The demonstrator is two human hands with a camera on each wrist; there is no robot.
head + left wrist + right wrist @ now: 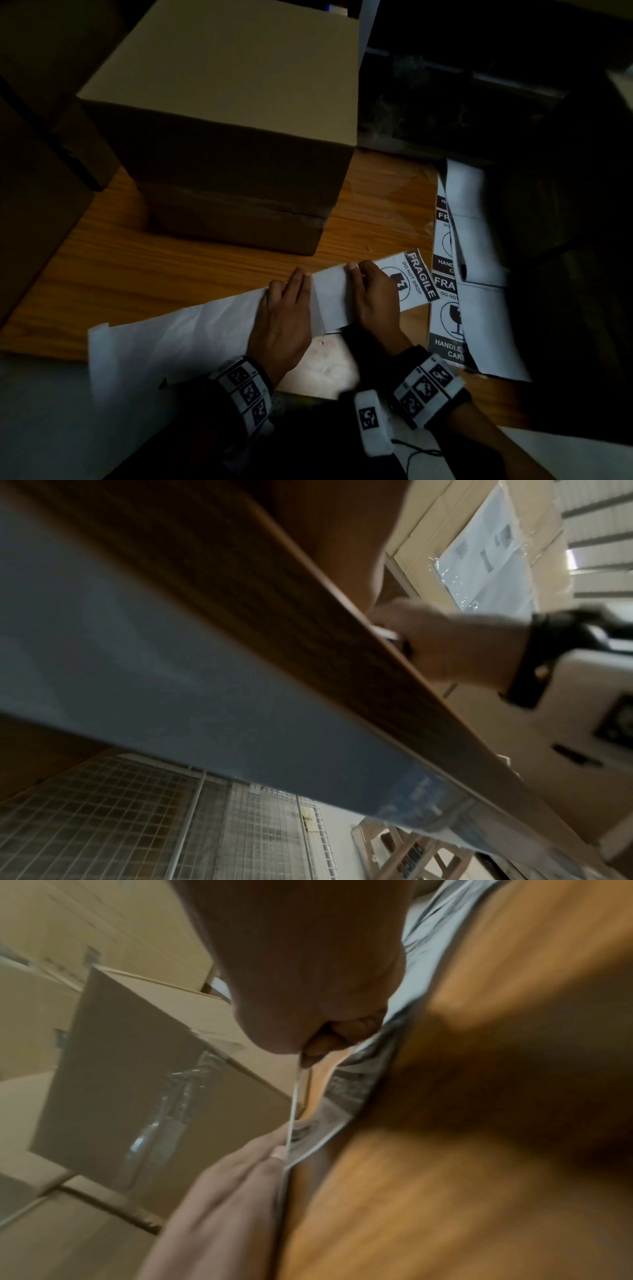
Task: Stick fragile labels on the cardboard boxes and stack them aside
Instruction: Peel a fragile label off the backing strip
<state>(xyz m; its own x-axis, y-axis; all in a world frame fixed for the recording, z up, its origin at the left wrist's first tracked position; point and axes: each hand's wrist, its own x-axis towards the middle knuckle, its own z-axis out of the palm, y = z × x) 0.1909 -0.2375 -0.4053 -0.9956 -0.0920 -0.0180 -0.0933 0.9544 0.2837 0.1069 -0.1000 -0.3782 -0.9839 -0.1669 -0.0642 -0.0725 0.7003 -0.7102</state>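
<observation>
A closed cardboard box (236,137) stands on the wooden table (137,270), just beyond my hands. In front of it I hold up a strip of paper. My left hand (296,286) pinches the white backing paper (178,339), which trails off to the left over the table edge. My right hand (361,275) pinches the black-and-white fragile label (416,277) at the strip's right end. In the right wrist view the right fingertips (313,1050) grip the thin paper edge, and the left hand (240,1183) holds the same sheet lower down. The two hands are a short gap apart.
A sheet of more fragile labels (445,308) lies on the table at the right, partly under curled white backing sheets (479,246). More cardboard boxes (37,178) stand in the dark at the left. The table's near edge runs just under my wrists.
</observation>
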